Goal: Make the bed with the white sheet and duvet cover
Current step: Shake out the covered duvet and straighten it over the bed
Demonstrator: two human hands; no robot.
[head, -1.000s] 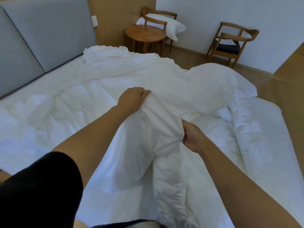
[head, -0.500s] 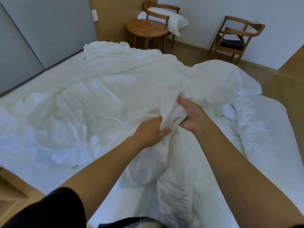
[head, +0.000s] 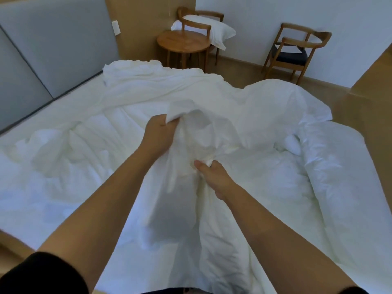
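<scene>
Much of the job remains, to judge by the bedding: the white duvet cover (head: pixel 201 132) lies crumpled across the middle of the frame, pulled up into a loose peak at the centre, and nothing on the bed is spread square. The white sheet (head: pixel 70 102) shows in the left half of the frame, reaching up to the grey headboard (head: pixel 53 49). It is fairly flat there and creased lower down, and whether its edges are tucked cannot be told. A thick, puffy roll that looks like the duvet (head: pixel 339 183) itself runs down the right side, seemingly outside the cover, so filling, spreading and straightening all appear to lie ahead. The left hand (head: pixel 160 134), just left of centre, is clenched on a bunch of the cover, fingers curled round a wad of cloth that sticks out above it. The right hand (head: pixel 212 175), a little lower and to the right, pinches a fold of the same cloth between thumb and curled fingers. The two hands are near each other with a ridge of fabric between them. Farther out, at the top centre, a round wooden table (head: pixel 183 42) stands before a wooden chair (head: pixel 197 27) that carries a pillow (head: pixel 214 31). A second chair (head: pixel 297 49) with a dark seat stands at the upper right against the white wall.
</scene>
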